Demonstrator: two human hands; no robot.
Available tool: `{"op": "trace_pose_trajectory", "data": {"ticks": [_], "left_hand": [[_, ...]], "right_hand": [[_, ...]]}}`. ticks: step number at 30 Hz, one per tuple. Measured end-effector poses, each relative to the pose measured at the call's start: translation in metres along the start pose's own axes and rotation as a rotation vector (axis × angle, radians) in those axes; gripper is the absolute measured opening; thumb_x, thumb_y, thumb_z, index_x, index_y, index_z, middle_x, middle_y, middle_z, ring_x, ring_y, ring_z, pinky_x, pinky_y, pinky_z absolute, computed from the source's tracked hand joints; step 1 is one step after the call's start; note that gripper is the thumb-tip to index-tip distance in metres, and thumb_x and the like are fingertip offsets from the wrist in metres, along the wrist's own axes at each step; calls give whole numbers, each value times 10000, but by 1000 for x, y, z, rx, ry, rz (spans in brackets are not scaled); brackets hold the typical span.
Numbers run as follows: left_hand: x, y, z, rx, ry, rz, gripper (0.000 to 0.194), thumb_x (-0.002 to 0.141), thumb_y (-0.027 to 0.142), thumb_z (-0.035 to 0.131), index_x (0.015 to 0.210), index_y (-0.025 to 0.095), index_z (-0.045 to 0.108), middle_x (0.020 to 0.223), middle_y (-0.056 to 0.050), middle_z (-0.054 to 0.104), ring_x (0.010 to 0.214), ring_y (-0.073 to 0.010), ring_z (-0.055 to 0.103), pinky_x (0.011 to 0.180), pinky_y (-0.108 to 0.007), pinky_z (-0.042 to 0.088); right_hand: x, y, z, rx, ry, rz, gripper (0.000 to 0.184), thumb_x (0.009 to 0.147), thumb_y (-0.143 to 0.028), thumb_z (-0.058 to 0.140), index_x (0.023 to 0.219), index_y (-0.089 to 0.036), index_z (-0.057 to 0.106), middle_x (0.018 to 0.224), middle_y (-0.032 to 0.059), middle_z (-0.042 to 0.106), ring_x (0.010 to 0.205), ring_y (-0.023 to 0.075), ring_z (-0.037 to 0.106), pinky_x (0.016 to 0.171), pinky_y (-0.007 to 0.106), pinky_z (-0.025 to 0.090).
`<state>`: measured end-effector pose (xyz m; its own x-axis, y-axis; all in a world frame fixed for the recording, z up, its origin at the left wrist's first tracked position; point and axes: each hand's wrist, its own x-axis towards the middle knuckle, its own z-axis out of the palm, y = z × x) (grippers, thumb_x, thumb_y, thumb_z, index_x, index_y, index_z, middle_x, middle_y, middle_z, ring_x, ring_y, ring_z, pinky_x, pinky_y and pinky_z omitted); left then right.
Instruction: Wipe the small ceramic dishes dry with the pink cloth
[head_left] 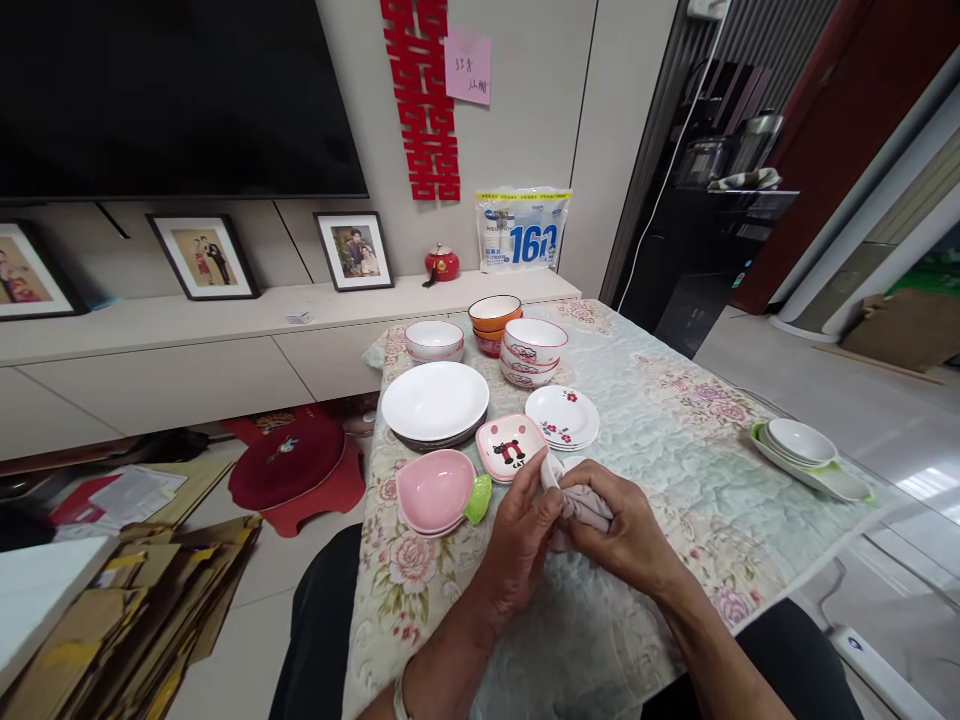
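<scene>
My left hand (524, 520) grips a small white dish (552, 471) by its edge, tilted up above the table. Bunched in my right hand (627, 520) is a greyish-pink cloth (588, 507), pressed against the dish; the fingers hide most of the dish. Just beyond my hands lie a pink square cat dish (511, 447) and stacked white plates with red flowers (562, 415). To the left sit pink strawberry-shaped bowls (436, 490) with a green leaf handle, and a stack of large white plates (435, 400).
Bowls stand at the table's far end: white ones (434, 340), orange ones (495, 313) and red-rimmed ones (534, 340). Small white dishes (802, 441) rest on a green-edged tray at the right. A red stool (289, 460) and flattened cardboard (135, 610) occupy the left floor.
</scene>
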<state>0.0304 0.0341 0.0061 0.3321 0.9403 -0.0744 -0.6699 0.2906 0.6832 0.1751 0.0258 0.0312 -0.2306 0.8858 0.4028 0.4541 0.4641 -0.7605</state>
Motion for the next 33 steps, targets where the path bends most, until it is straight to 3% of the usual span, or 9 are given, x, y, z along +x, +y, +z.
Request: {"op": "trace_pose_trajectory", "data": {"ticks": [4, 7, 13, 16, 21, 24, 27, 30, 33], "left_hand": [[2, 1, -1, -66, 50, -7, 445, 793, 368, 773, 1202, 214, 690, 1230, -92, 699, 1176, -261, 614, 1005, -366, 450], [4, 2, -1, -141, 16, -113, 345, 861, 444, 683, 1069, 171, 725, 1115, -94, 736, 1103, -252, 642, 951, -354, 482], [3, 3, -2, -169, -75, -309, 466, 929, 533, 550, 1147, 147, 695, 1080, -113, 733, 932, -216, 669, 733, -292, 505], [4, 1, -4, -191, -97, -244, 368, 926, 442, 603, 1124, 146, 699, 1072, -104, 723, 917, -191, 656, 764, -281, 497], [2, -1, -2, -124, -66, -136, 325, 890, 392, 669, 1125, 169, 701, 984, -67, 713, 821, -146, 632, 722, -259, 481], [-1, -2, 0, -9, -8, -49, 422, 831, 359, 740, 1216, 199, 674, 1093, -77, 710, 924, -184, 640, 768, -280, 482], [-3, -3, 0, 88, -18, 7, 507, 771, 312, 798, 1251, 217, 664, 1233, -94, 688, 1105, -262, 619, 899, -341, 475], [-3, -3, 0, 71, -70, 5, 509, 785, 329, 786, 1268, 233, 658, 1291, -94, 669, 1188, -293, 591, 966, -372, 460], [-3, -2, 0, 2, -41, -45, 485, 813, 354, 759, 1272, 236, 657, 1294, -92, 664, 1143, -254, 614, 947, -344, 466]], "right_hand": [[1, -1, 1, -46, -77, -95, 443, 652, 24, 526, 998, -243, 600, 919, -5, 632, 851, 173, 580, 750, 284, 440], [1, -5, -3, -110, -146, -132, 453, 642, 42, 535, 987, -244, 597, 922, -10, 637, 872, 179, 571, 799, 309, 426], [1, -12, -26, -34, -334, -86, 227, 919, -213, 592, 1137, -270, 618, 1048, 21, 664, 973, 197, 607, 873, 344, 458], [1, -5, -22, -31, -233, -75, 232, 985, -246, 515, 1193, -270, 614, 1093, 45, 669, 1009, 197, 611, 875, 341, 482], [2, 9, 1, -231, -4, -149, 239, 936, -155, 533, 1146, -214, 629, 1086, 93, 680, 1036, 236, 589, 888, 385, 482], [3, 6, 1, -346, -25, 3, 170, 889, -133, 534, 986, -184, 665, 946, 89, 676, 899, 237, 603, 777, 367, 484], [2, -4, -12, -213, -139, 134, 135, 864, -130, 537, 868, -197, 654, 810, 28, 658, 733, 181, 589, 659, 295, 458], [1, -7, -19, 30, -167, 149, 120, 897, -193, 553, 951, -225, 656, 808, 1, 671, 712, 165, 612, 658, 273, 478], [2, -1, -12, 53, -39, 78, 150, 901, -235, 594, 1039, -236, 653, 943, 29, 698, 858, 197, 651, 776, 313, 508]]}}
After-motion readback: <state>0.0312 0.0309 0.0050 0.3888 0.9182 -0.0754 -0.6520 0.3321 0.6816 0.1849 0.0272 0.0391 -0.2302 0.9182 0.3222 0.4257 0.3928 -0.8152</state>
